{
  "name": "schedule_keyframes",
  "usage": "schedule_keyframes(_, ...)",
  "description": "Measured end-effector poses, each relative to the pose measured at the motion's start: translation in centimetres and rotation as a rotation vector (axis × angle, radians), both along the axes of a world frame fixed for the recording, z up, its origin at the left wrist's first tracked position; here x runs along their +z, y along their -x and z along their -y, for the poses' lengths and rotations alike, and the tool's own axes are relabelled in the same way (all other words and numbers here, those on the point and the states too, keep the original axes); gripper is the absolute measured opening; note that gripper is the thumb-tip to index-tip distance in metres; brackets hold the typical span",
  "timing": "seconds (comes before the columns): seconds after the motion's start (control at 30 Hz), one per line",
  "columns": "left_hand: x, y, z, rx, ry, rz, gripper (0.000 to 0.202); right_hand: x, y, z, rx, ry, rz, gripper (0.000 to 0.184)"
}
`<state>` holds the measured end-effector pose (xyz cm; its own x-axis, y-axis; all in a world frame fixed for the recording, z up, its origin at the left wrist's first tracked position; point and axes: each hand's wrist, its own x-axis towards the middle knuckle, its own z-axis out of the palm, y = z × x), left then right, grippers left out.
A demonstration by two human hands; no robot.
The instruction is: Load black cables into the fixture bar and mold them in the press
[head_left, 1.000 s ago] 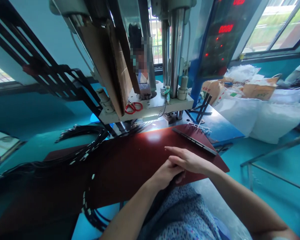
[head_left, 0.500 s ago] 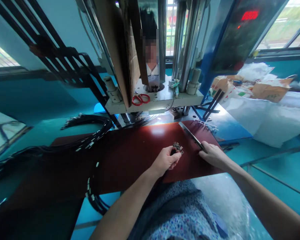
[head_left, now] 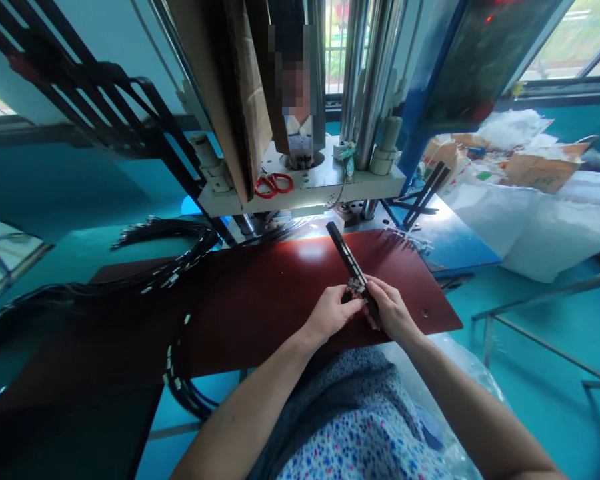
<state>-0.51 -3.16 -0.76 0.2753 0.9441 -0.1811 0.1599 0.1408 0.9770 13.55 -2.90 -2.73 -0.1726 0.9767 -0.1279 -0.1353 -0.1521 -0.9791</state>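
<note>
My left hand (head_left: 329, 311) is closed around a bunch of small metal cable connectors (head_left: 354, 287), whose tips stick out past the thumb and fingers. In my right hand (head_left: 392, 309) is a long dark bar (head_left: 343, 249) with light marks along its length, gripped near its lower end. The bar slants up and away to the left over the red-brown table (head_left: 260, 307). Both hands are close together, and the connectors sit right against the bar's side. Whether any connector is seated in the bar cannot be made out.
A press with steel columns (head_left: 377, 87) stands behind the table, red-handled scissors (head_left: 275, 185) on its pale plate. Bundles of black cables (head_left: 180, 263) lie to the left; more cable ends hang over the front edge (head_left: 180, 383). Several white-tipped pieces (head_left: 410, 240) lie at right.
My right hand has brought the bar left, up against the connectors in my left hand. The bar has turned to show its marked face. The camera view has shifted slightly.
</note>
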Motion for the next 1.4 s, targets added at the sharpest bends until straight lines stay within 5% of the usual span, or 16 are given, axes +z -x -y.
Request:
schedule_keyframes(0.33, 0.3, -0.2, 0.0, -0.015, 0.117, 0.113, 0.014, 0.1, 0.1, 0.1, -0.028, -0.002, 0.014, 0.051)
schedule_keyframes(0.53, -0.2, -0.2, 0.0, -0.008, 0.058, 0.051, 0.013, -0.7, 0.3, 0.4, -0.062, -0.151, 0.157, 0.048)
schedule_keyframes(0.77, -0.6, 0.7, -0.2, 0.196, 0.026, 0.208, 0.024, -0.8, 0.3, 0.7, -0.136, -0.078, 0.024, 0.054)
schedule_keyframes(0.87, -0.5, 0.6, -0.4, 0.162, 0.018, 0.126, 0.022, -0.7, 0.2, 0.9, -0.167, -0.093, 0.008, 0.054)
schedule_keyframes(1.03, -0.2, 0.1, -0.6, 0.089, -0.066, 0.087, 0.017, -0.6, 0.0, 0.9, -0.106, -0.102, 0.022, 0.059)
schedule_keyframes(1.4, -0.4, 0.1, -0.5, 0.137, 0.072, 0.258, 0.022, -1.0, 0.1, 0.7, -0.046, -0.137, 0.114, 0.06)
